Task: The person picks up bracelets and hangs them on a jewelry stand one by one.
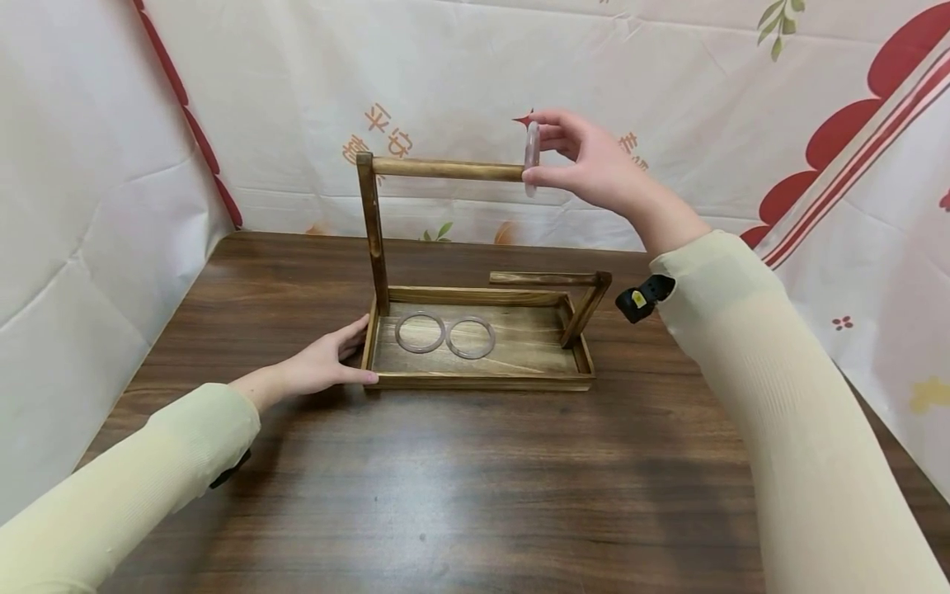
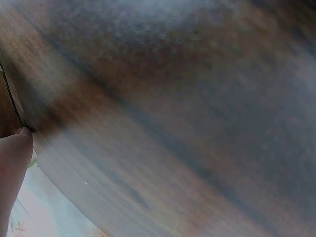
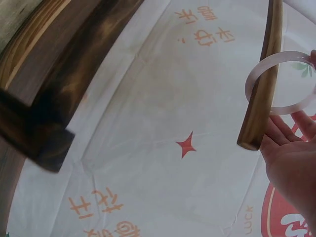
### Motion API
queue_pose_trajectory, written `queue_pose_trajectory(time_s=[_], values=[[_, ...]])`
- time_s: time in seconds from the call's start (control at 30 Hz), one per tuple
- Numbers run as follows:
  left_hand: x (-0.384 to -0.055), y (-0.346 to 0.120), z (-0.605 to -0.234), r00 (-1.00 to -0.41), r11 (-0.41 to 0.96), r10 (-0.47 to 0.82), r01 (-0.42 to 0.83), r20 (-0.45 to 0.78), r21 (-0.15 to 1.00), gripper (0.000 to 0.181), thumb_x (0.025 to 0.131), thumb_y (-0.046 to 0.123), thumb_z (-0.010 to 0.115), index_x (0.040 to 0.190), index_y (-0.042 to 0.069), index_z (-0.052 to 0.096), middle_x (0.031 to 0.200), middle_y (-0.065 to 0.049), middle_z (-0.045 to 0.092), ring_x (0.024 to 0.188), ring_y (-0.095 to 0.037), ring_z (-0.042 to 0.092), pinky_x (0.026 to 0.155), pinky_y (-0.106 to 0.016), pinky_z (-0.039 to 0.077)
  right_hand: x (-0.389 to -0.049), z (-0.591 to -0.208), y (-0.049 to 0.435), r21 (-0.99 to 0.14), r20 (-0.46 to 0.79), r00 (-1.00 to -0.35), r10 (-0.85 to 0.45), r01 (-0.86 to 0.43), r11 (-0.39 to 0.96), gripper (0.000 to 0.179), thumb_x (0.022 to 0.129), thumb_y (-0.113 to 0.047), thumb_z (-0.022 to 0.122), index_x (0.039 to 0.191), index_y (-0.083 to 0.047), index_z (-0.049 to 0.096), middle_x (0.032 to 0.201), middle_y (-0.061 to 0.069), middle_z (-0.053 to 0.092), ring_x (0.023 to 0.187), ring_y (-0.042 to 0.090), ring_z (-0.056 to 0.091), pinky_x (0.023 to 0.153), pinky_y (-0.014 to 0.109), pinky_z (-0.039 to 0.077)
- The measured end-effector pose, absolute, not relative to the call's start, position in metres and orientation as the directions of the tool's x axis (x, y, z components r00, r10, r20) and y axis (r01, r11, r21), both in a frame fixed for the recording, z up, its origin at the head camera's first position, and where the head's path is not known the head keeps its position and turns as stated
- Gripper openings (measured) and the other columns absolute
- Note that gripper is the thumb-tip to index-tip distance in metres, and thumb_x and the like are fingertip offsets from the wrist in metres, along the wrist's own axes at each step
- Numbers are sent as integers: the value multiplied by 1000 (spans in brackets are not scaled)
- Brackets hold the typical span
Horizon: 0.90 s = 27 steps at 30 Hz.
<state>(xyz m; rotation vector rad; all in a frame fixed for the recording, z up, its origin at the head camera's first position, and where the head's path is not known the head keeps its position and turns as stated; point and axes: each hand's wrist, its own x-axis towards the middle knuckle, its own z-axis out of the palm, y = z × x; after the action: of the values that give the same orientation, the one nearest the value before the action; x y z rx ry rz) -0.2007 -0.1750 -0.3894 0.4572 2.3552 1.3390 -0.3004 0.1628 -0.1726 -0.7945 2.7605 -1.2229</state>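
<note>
the right hand [image 1: 594, 169] pinches a pale bangle [image 1: 532, 148] between thumb and fingers, at the free end of the upper bar [image 1: 445, 168] of a wooden stand. from the head the held bangle shows nearly edge-on; in the right wrist view it overlaps the bar near its tip, its far side is cut off by the picture's edge, and whether the bar runs through it is hard to tell. the left hand [image 1: 319, 363] lies relaxed against the stand's tray [image 1: 475, 383], thumb along the front left corner, fingers partly hidden at the left end wall. two more bangles, a left one [image 1: 397, 332] and a right one [image 1: 493, 337], lie flat in the tray side by side, so close that touching or just apart cannot be told. the lower bar [image 1: 545, 279] on the short post [image 1: 586, 313] hides a bit of the tray's back wall. the left wrist view is mostly blurred desk [image 1: 445, 478], with the hand and a sliver of wood cut off at its left edge. both sleeves run out of the head view.
</note>
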Motion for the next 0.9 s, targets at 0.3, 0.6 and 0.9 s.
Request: queue_pose_trajectory(time_s=[0.3, 0.6, 0.9], values=[[-200, -174, -388, -865, 485, 471, 88, -175, 870, 98, 84, 23, 71, 150, 2, 2, 153, -27, 16, 139, -41, 23, 113, -51, 25, -301, -170, 151, -670, 178, -858, -482, -465, 579, 70, 85, -18, 68, 145, -13, 33, 138, 14, 44, 128, 25, 45, 116, 29, 24], [-201, -175, -390, -869, 483, 462, 81, -175, 872, 99, 83, 24, 72, 150, 1, 2, 153, -26, 17, 140, -40, 23, 114, -50, 25, -301, -170, 136, -665, 162, -845, -509, -474, 577, 73, 85, -18, 68, 147, -11, 31, 136, 17, 49, 128, 25, 46, 116, 30, 26], [-200, -174, -390, -869, 468, 464, 77, -171, 880, 99, 84, 22, 72, 150, 1, 2, 153, -27, 16, 140, -40, 22, 114, -50, 24, -300, -168, 123, -661, 144, -837, -527, -478, 578, 73, 84, -17, 69, 146, -11, 31, 136, 14, 48, 128, 22, 46, 114, 30, 28]])
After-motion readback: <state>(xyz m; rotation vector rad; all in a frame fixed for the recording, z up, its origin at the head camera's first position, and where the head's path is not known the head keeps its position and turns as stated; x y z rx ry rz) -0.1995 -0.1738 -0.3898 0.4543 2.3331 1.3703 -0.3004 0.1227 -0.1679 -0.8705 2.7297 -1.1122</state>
